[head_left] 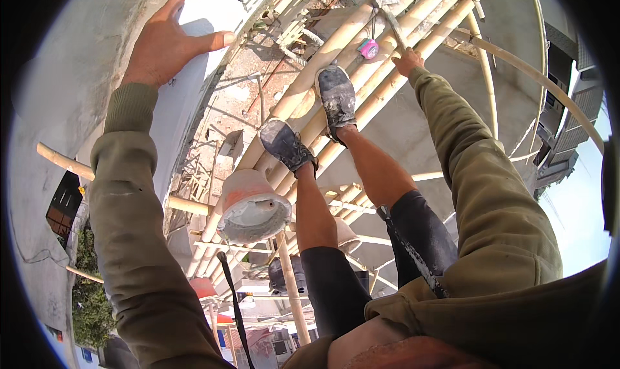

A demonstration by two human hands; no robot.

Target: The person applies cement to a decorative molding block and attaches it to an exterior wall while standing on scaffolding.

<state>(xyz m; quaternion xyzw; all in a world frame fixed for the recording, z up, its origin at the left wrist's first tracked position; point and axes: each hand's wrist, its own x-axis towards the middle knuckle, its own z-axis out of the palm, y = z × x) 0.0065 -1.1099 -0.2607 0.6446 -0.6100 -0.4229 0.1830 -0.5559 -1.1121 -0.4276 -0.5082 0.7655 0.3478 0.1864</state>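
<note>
My left hand lies with its thumb and fingers spread on a white ledge along the wall; some fingertips run out of view at the top edge. My right hand is closed round the lower end of a wooden-handled tool. Its flat grey head rests over the bamboo poles, too small to name the kind. Beside the tool, a pink and teal tape measure with a dark strap lies on the poles. My dark, plaster-stained shoes stand on the same poles.
A mortar-crusted bucket sits or hangs by my left foot; another pale bucket is lower down. Bamboo poles cross at the right. Between wall and walkway, rubble shows far below. A dark strap dangles near my left arm.
</note>
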